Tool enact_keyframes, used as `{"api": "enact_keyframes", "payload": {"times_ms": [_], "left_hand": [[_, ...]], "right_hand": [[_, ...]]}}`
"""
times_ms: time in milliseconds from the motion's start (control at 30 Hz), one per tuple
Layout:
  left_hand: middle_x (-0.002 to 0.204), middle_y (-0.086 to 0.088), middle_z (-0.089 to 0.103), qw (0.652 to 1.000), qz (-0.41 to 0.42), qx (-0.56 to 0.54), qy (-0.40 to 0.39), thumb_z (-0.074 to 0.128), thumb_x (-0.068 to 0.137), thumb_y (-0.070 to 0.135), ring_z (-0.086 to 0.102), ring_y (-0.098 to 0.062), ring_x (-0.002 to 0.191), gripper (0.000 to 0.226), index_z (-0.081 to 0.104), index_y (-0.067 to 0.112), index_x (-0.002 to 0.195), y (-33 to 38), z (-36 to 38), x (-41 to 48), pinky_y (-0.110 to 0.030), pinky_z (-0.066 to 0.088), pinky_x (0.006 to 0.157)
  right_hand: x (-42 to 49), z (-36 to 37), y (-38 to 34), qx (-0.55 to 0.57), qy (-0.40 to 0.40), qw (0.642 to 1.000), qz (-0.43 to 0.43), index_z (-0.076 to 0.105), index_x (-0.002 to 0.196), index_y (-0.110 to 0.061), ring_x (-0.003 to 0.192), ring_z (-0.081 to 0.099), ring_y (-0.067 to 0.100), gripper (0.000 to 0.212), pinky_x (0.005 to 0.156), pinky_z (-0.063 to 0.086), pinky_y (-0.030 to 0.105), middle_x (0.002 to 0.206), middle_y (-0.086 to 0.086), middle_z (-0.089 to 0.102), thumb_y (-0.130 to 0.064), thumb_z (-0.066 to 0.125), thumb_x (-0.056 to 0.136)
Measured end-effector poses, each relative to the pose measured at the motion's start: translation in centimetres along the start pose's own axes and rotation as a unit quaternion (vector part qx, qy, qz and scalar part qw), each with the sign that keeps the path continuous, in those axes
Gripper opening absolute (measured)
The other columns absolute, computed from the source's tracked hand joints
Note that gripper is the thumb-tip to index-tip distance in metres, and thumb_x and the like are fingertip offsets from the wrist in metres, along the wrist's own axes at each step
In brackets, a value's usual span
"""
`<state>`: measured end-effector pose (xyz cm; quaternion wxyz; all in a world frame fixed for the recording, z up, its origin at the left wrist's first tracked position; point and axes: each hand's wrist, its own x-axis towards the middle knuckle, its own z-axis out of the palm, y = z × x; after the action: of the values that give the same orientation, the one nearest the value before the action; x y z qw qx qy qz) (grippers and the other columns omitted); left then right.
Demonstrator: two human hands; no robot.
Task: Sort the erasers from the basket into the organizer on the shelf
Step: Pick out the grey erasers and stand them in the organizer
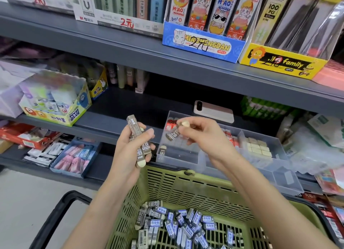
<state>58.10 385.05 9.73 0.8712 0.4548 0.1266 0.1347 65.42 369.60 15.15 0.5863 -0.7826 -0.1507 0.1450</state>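
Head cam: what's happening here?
A person is sorting erasers out of a green basket into a clear organizer on the shelf. The left hand holds a bunch of brown-sleeved 2B erasers. The right hand pinches a single 2B eraser above the organizer's left compartment, where one eraser already lies. Many loose erasers remain in the basket.

organizer (178, 155) left bin open, phone (214, 111) behind
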Motion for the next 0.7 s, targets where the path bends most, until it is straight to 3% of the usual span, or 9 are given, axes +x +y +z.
{"api": "enact_keyframes", "payload": {"times_ms": [100, 133, 200, 267, 400, 467, 567, 700], "left_hand": [[0.067, 0.002, 0.059, 1.000, -0.003, -0.008, 0.001, 0.073, 0.066, 0.020, 0.054, -0.012, 0.053, 0.025, 0.055, 0.018, 0.084, 0.1, -0.2, 0.1, -0.019, 0.037, 0.037], [0.067, 0.002, 0.059, 1.000, -0.003, -0.006, 0.001, 0.073, 0.066, 0.021, 0.054, -0.012, 0.053, 0.025, 0.056, 0.018, 0.084, 0.1, -0.2, 0.1, -0.019, 0.037, 0.037], [0.068, 0.001, 0.057, 1.000, -0.004, -0.001, -0.001, 0.076, 0.065, 0.020, 0.054, -0.012, 0.053, 0.027, 0.056, 0.018, 0.084, 0.0, -0.2, 0.1, -0.019, 0.036, 0.037], [0.068, 0.001, 0.056, 1.000, -0.007, 0.003, -0.001, 0.080, 0.064, 0.019, 0.054, -0.011, 0.052, 0.030, 0.057, 0.019, 0.083, 0.0, -0.3, 0.1, -0.019, 0.036, 0.037], [0.067, 0.002, 0.056, 1.000, -0.005, 0.007, 0.001, 0.074, 0.067, 0.019, 0.054, -0.012, 0.052, 0.022, 0.058, 0.021, 0.082, -0.1, -0.4, 0.1, -0.019, 0.036, 0.036], [0.067, 0.002, 0.056, 1.000, -0.005, 0.011, 0.001, 0.073, 0.067, 0.020, 0.054, -0.012, 0.052, 0.019, 0.059, 0.022, 0.080, -0.1, -0.4, 0.1, -0.019, 0.037, 0.037], [0.066, 0.002, 0.057, 1.000, -0.004, 0.020, -0.001, 0.074, 0.067, 0.022, 0.055, -0.011, 0.052, 0.017, 0.061, 0.025, 0.078, -0.1, -0.3, 0.0, -0.019, 0.037, 0.037], [0.067, 0.004, 0.059, 0.999, 0.001, 0.032, -0.003, 0.073, 0.069, 0.025, 0.056, -0.011, 0.053, 0.014, 0.063, 0.026, 0.078, -0.1, -0.4, 0.0, -0.018, 0.038, 0.038]], "right_hand": [[0.2, -0.5, 1.0, -0.182, -0.040, 0.982, 0.008, 0.066, 0.073, -0.021, 0.084, 0.065, 0.018, 0.019, 0.083, 0.054, 0.037, 0.091, 0.002, 0.070, -0.006, 0.064, 0.085], [0.2, -0.2, 1.5, -0.220, -0.063, 0.973, 0.024, 0.066, 0.077, -0.017, 0.083, 0.066, 0.019, 0.015, 0.084, 0.054, 0.038, 0.090, 0.004, 0.069, -0.005, 0.063, 0.086], [0.4, 0.7, 2.5, -0.234, -0.079, 0.967, 0.059, 0.063, 0.096, -0.010, 0.075, 0.066, 0.016, 0.010, 0.075, 0.054, 0.028, 0.082, 0.003, 0.065, -0.007, 0.064, 0.086], [0.8, 1.7, 3.2, -0.257, -0.049, 0.962, 0.074, 0.056, 0.097, -0.013, 0.071, 0.061, 0.010, 0.018, 0.061, 0.044, 0.015, 0.076, -0.003, 0.059, -0.011, 0.068, 0.084], [1.5, 3.0, 3.5, -0.312, -0.020, 0.946, 0.090, 0.058, 0.082, -0.013, 0.077, 0.056, 0.015, 0.010, 0.063, 0.042, 0.023, 0.077, -0.002, 0.057, -0.013, 0.068, 0.083], [1.9, 3.2, 3.4, -0.326, -0.033, 0.939, 0.105, 0.065, 0.085, -0.004, 0.076, 0.056, 0.016, 0.012, 0.067, 0.046, 0.028, 0.078, 0.002, 0.059, -0.015, 0.070, 0.082], [2.5, 3.1, 3.4, -0.345, -0.065, 0.927, 0.132, 0.069, 0.093, 0.001, 0.088, 0.063, 0.021, 0.020, 0.079, 0.053, 0.033, 0.095, 0.010, 0.069, -0.016, 0.070, 0.082], [2.2, 3.0, 3.2, -0.267, -0.050, 0.946, 0.175, 0.065, 0.104, 0.007, 0.081, 0.056, 0.018, 0.025, 0.090, 0.051, 0.041, 0.112, 0.022, 0.064, -0.002, 0.066, 0.081]]}}
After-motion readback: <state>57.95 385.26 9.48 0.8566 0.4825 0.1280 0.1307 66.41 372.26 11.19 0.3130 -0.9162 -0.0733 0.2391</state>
